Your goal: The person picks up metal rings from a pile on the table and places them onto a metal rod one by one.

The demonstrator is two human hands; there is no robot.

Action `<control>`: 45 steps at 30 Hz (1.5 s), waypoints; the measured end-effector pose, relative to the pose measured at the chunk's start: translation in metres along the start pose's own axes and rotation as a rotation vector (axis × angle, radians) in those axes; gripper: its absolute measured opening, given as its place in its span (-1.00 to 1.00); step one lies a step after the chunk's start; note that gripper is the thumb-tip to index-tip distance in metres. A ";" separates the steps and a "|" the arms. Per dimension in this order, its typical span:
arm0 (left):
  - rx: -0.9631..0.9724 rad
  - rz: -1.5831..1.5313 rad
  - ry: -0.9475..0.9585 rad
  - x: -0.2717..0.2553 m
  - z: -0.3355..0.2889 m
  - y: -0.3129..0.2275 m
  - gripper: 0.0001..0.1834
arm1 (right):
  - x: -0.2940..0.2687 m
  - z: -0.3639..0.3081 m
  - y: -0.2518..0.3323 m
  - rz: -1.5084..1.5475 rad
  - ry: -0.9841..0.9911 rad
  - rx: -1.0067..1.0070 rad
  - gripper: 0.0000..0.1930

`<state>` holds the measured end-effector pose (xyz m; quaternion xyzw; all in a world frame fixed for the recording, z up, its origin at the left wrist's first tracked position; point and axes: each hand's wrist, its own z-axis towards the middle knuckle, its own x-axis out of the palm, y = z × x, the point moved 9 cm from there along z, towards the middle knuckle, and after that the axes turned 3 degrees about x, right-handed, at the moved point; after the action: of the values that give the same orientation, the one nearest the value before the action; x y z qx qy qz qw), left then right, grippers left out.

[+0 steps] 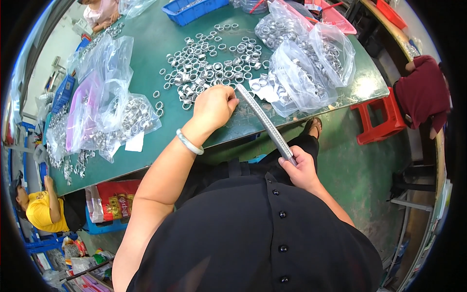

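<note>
My right hand (302, 168) grips the lower end of a ring mandrel (266, 121), a long grey metal stick with rows of marks along it. It slants up and leftward past the table's front edge, its far tip close to my left fingers. My left hand (213, 108) is closed, thumb and fingers pinched together at the near side of a loose spread of silvery metal rings (214, 70). Whatever those fingers hold, if anything, is hidden. A pale bangle (189, 142) circles my left wrist.
Clear plastic bags of rings lie on the green table (151, 53), one bag (299, 80) to the right and another bag (126, 117) to the left. A blue tray (192, 13) is at the back. Beyond the right edge stands a red stool (379, 119). Other people are around the table.
</note>
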<state>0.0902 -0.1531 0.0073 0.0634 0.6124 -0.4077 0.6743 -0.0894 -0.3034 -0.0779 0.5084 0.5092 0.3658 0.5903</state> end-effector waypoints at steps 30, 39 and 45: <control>0.238 0.019 0.119 0.001 0.033 -0.018 -0.71 | -0.003 0.000 -0.001 0.034 -0.010 0.059 -0.88; 0.290 0.042 0.199 0.009 0.040 -0.019 -0.75 | -0.003 -0.001 -0.002 0.037 -0.009 0.076 -0.88; -0.121 -0.897 0.225 0.002 0.038 0.013 -0.74 | -0.005 -0.002 0.002 0.029 -0.014 0.049 -0.88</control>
<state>0.1275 -0.1674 0.0090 -0.2033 0.6714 -0.6131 0.3633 -0.0922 -0.3073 -0.0750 0.5327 0.5062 0.3584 0.5758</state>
